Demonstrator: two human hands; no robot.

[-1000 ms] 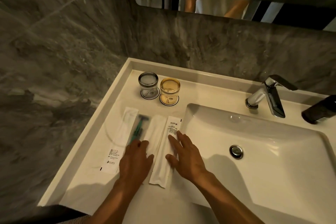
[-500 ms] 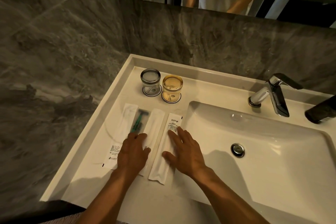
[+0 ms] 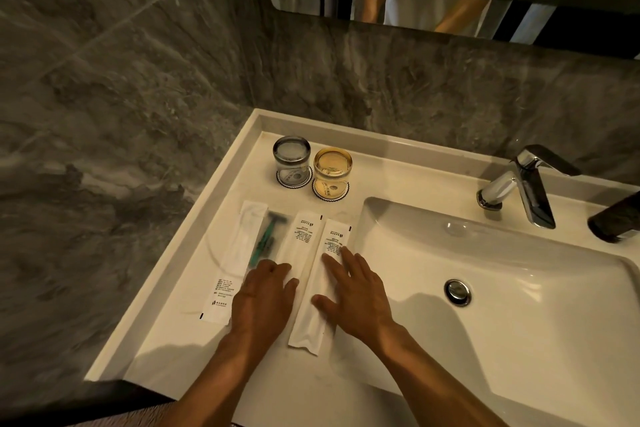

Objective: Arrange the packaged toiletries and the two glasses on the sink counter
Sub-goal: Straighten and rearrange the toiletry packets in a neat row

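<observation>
Several white toiletry packets lie side by side on the white sink counter (image 3: 162, 326). The leftmost packet (image 3: 235, 253) shows a green razor (image 3: 265, 241) at its right edge. A middle packet (image 3: 299, 246) and a right packet (image 3: 320, 291) carry small print. My left hand (image 3: 261, 302) rests flat on the lower ends of the left and middle packets. My right hand (image 3: 353, 291) lies flat, fingers spread, on the right packet. Behind them stand a grey glass (image 3: 291, 159) and an amber glass (image 3: 332, 170), each upside down on a round coaster.
The basin (image 3: 519, 305) with its drain (image 3: 458, 291) fills the right side, close to the right packet. A chrome tap (image 3: 523, 184) stands at the back, a dark bottle (image 3: 616, 218) at far right. Grey marble walls close the left and back; a mirror hangs above.
The middle packet now shows its printed face at the top. Both hands stay flat on the packets, shifted only slightly. The camera has tilted a little.
</observation>
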